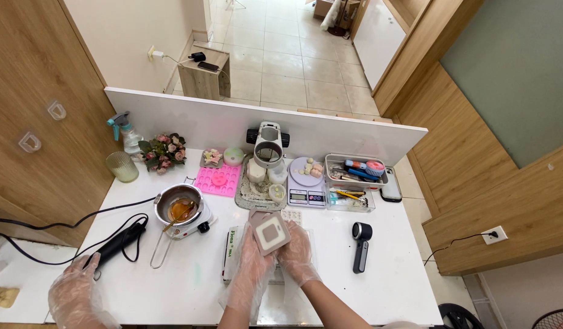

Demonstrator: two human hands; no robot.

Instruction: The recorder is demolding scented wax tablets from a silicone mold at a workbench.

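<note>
Both gloved hands, left hand (252,267) and right hand (298,259), clasp a square grey mould (270,232) between their fingertips, tilted above the white table (391,274); a melting pot (179,210) sits well left.

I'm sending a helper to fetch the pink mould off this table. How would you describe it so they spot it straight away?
Start at the white table and find the small melting pot with the long wire handle on its left half. The pink mould lies flat just behind and to the right of it, before the white partition. It is the only bright pink, rectangular tray with rows of small cavities.
</note>
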